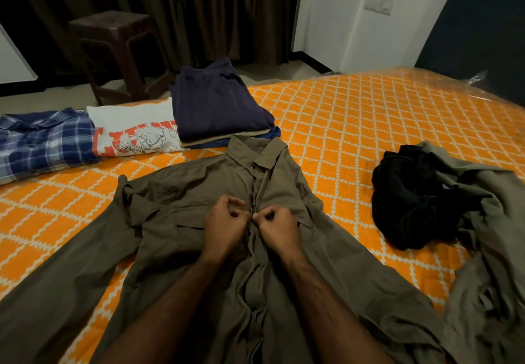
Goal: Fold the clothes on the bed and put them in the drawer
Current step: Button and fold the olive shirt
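shirt (pixel 181 221): olive-brown, long-sleeved, lying face up and spread on the bed (pixel 355 125), collar away from the person, sleeves out to both sides. placket runs down its middle; one button near the collar is fastened.

left hand (pixel 224 223): fingers curled, pinching the placket edge on the shirt's middle, just left of the button line.

right hand (pixel 277 226): fingers curled, thumb and forefinger pinching the placket at the same height, just right of the button line. the two hands nearly touch. whether a button sits between the fingers cannot be told.

beyond the shirt's collar: a folded stack (pixel 218 108), dark navy piece on top, with a beige and a blue layer showing under it; the stack's near edge touches the collar.

left of the stack: a folded white tee (pixel 133 127) with a red and black print, touching the stack. left of that: a folded blue plaid shirt (pixel 42 139), touching the tee.

right of the shirt, well apart: a crumpled black garment (pixel 417 196), unfolded. a grey-olive garment (pixel 491 235) lies loose against it, on its right.

off the bed, beyond the tee: a dark stool (pixel 113 48) on the floor, before dark curtains (pixel 199 8).
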`<state>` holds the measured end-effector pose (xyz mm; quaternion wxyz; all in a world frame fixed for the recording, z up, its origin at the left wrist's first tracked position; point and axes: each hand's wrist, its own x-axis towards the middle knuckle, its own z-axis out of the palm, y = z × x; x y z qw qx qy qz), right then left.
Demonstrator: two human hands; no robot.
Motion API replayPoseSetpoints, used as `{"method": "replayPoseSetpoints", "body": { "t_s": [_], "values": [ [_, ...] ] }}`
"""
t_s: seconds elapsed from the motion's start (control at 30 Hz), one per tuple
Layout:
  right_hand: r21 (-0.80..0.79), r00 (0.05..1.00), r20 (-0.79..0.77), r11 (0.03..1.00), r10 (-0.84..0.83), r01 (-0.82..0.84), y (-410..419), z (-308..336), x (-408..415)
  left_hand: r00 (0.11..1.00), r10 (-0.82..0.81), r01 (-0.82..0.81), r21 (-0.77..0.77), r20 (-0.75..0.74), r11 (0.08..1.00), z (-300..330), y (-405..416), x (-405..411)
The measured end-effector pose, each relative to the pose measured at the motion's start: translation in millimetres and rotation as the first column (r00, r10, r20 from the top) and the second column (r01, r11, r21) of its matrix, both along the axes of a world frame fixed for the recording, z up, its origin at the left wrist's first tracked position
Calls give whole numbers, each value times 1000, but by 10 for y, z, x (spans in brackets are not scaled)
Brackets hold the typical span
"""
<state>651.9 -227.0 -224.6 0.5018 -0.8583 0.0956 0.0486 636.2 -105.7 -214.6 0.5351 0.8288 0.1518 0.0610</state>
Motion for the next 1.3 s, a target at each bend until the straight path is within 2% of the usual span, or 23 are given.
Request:
{"method": "replayPoseSetpoints", "body": {
  "t_s": [0.07,0.17,0.23,0.3,0.4,0.53,0.63,0.7,0.93,1.17,1.3],
  "values": [
    [-73,999,17,997,32,-31,-39,146,120,997,-67,69,57,-37,996,86,80,128],
    [-157,988,141,987,58,-36,49,326,412,996,-85,85,117,-7,989,241,137,400],
    [-209,990,103,975,92,-69,120,356,635,996,-87,88,128,-18,988,300,123,597],
    [-223,993,47,970,107,-94,96,285,768,991,-92,99,76,-97,992,263,92,727],
    [-49,999,36,999,7,-5,-53,44,784,982,-78,88,50,-173,995,64,65,767],
    [196,998,16,979,-56,52,-158,-120,785,984,-72,91,111,-165,990,-48,66,819],
    [343,997,-25,936,-71,75,-189,-153,801,973,-101,108,27,-206,994,-45,106,868],
    [314,996,14,946,-85,77,-173,-198,785,974,-106,99,-44,-200,994,-43,146,866],
    [165,964,236,982,-124,86,-50,-263,634,988,-51,32,-133,-148,991,-82,124,796],
    [102,956,274,992,-103,78,48,-308,614,993,30,-53,-200,-118,978,-143,76,818],
    [128,961,262,990,-90,57,43,-317,618,995,63,-74,-153,-74,986,-187,47,825]
  ]
}}
